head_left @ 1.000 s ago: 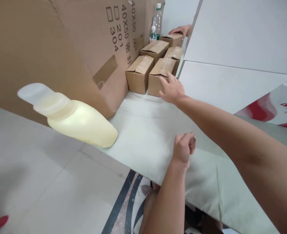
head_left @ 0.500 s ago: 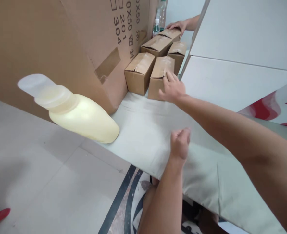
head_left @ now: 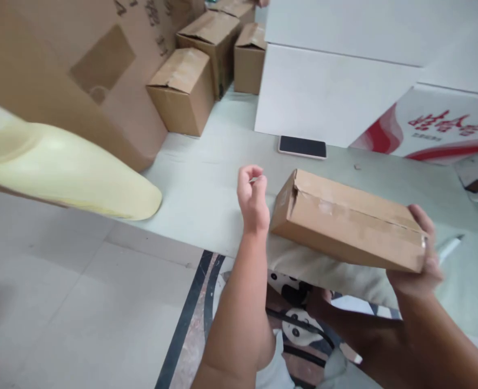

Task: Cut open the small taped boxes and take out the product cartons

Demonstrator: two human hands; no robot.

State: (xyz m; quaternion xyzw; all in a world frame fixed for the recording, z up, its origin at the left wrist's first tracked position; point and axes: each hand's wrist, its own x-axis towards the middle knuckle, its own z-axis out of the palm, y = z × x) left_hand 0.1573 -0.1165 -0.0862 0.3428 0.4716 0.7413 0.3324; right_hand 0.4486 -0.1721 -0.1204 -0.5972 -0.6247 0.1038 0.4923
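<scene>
My right hand (head_left: pixel 421 254) grips the near end of a small taped cardboard box (head_left: pixel 344 219) and holds it tilted above the pale green sheet (head_left: pixel 206 183). My left hand (head_left: pixel 253 197) hovers just left of the box with its fingers curled loosely and nothing in them. Several more small cardboard boxes (head_left: pixel 184 89) stand in a cluster at the back, against a large cardboard carton (head_left: pixel 60 65).
A pale yellow plastic bottle (head_left: pixel 60 170) lies on its side at the left. A phone (head_left: pixel 303 146) lies face up by white boxes (head_left: pixel 328 86). A red-and-white printed carton (head_left: pixel 437 127) stands at the right. Tiled floor lies at the lower left.
My right hand took one small box from the cluster and pulled it back toward me. The view swung down and right. My left hand rose a little, still curled.
</scene>
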